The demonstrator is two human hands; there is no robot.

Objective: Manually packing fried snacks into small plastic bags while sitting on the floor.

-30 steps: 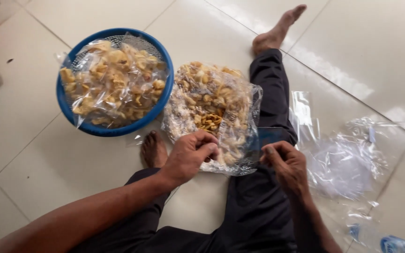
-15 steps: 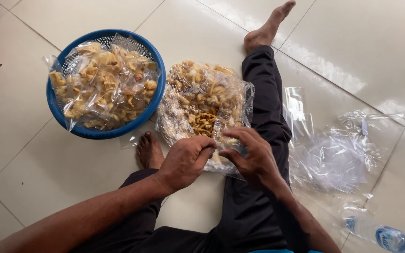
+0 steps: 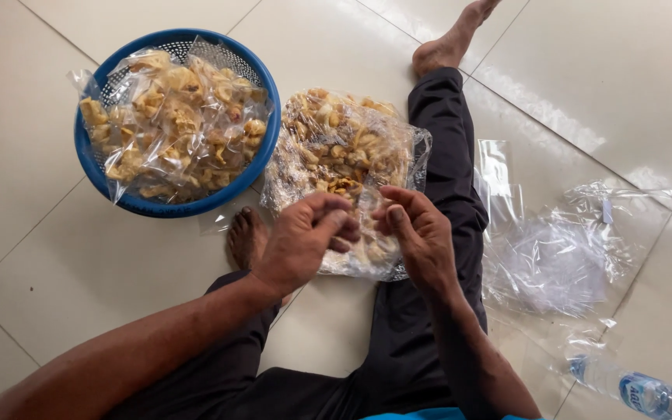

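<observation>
Pale floor tiles (image 3: 56, 257) carry everything as we sit with one leg stretched out. Our left hand (image 3: 305, 241) and right hand (image 3: 418, 233) meet at the near edge of the clear bag of crackers (image 3: 344, 167), fingers curled and pinching its plastic. The bag lies flat just ahead of both hands, its long axis running away from us beside our outstretched leg (image 3: 445, 140). Both hands are equally near. Left of it sits a blue basket (image 3: 87, 167) of filled bags; loose plastic bags (image 3: 554, 257) lie right.
</observation>
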